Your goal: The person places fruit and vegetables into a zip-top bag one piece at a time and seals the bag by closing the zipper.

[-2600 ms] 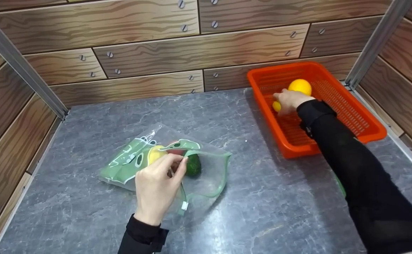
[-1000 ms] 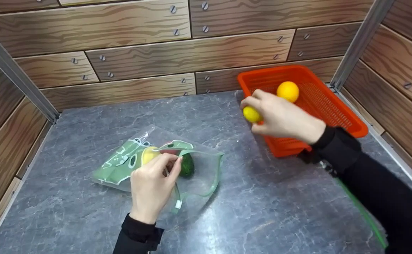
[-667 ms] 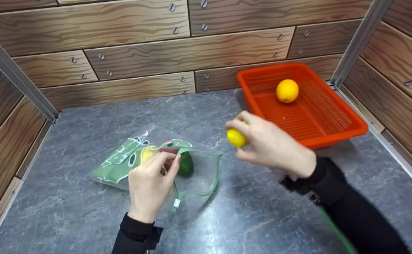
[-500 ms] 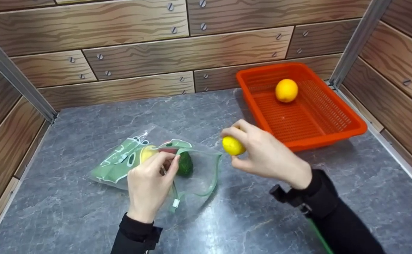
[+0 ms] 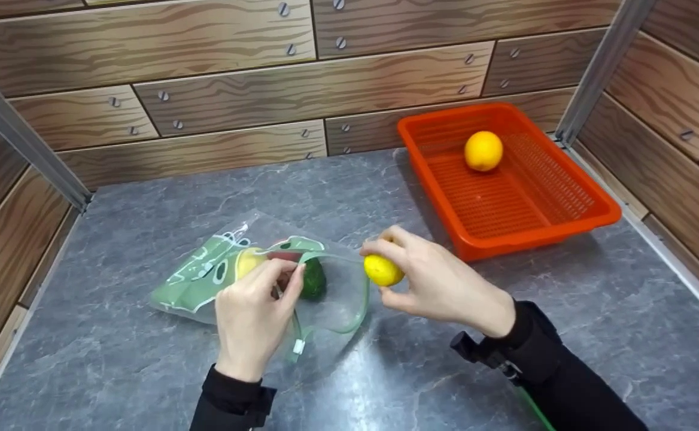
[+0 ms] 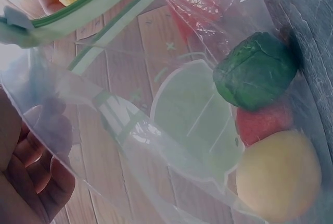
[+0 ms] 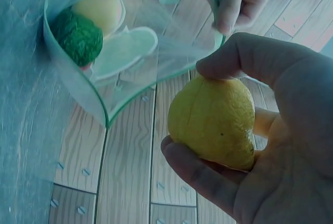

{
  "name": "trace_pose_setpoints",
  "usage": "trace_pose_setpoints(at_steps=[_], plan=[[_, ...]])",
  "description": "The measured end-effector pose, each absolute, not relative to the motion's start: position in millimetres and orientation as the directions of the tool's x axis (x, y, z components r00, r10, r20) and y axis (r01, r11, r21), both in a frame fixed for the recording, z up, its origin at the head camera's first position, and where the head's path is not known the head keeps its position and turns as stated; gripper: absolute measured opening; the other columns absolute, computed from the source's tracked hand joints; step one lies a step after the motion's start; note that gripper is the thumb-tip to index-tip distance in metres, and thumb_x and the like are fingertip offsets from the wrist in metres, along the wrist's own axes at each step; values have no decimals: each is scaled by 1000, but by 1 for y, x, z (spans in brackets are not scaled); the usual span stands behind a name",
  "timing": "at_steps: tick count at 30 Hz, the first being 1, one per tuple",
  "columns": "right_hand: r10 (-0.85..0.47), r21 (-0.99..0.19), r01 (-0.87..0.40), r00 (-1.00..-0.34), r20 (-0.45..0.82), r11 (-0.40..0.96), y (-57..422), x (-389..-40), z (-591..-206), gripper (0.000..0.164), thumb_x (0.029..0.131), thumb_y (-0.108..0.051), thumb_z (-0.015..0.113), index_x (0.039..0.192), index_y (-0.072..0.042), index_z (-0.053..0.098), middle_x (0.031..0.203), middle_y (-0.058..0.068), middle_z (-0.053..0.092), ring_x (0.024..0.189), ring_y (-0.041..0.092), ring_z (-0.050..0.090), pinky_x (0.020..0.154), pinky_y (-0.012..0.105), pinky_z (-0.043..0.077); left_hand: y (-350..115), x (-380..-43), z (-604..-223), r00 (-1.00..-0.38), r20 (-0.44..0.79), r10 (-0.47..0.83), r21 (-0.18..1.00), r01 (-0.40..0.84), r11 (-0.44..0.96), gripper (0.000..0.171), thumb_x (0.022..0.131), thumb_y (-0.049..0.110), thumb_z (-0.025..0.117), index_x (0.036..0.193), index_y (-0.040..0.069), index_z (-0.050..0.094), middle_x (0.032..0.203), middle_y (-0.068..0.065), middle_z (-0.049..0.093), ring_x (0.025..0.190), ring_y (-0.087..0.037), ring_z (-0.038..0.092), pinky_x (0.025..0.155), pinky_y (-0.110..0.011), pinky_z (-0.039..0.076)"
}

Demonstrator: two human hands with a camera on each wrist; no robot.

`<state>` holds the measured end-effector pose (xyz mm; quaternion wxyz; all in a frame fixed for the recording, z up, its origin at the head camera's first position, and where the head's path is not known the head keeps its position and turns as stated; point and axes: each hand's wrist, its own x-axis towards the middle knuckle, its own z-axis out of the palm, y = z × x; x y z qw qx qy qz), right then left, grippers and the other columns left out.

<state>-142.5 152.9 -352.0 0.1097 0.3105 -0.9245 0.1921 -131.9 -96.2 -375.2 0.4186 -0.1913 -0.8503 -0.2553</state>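
My left hand (image 5: 260, 317) pinches the green-edged mouth of a clear zip bag (image 5: 345, 299), which lies on its side with its mouth facing right. Inside it are a pale yellow round fruit (image 6: 279, 176), a wrinkled dark green fruit or vegetable (image 6: 256, 71) and a red thing (image 6: 264, 123), partly hidden. At the right side of the bag's mouth, my right hand (image 5: 445, 284) holds a lemon (image 5: 383, 270) between thumb and fingers. The right wrist view shows the lemon (image 7: 212, 120) gripped near the bag's opening.
An orange-red plastic basket (image 5: 538, 232) stands at the back right with an orange (image 5: 483, 151) in it. Wood-patterned walls (image 5: 230, 93) enclose the grey marbled table (image 5: 164, 383). A green cord (image 5: 535, 408) runs beneath my right forearm.
My right hand has taken the lemon out of the basket and carried it left and nearer to the bag's mouth. My left hand keeps its pinch on the bag.
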Motion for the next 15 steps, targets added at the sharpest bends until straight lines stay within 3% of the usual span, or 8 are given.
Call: trace_pose_setpoints(at_steps=[15], plan=[[-624,-407,-640,-757,193,651,116,-132,-383,53,83,-30,67,133,-21,52,115,-1,56,78,4,56,69,15,49,-96,-131,-374,-571,813,115,270,545,794,7,81,19,74,78,18,68,61,7,60,48,-4,50,45,-14,34]])
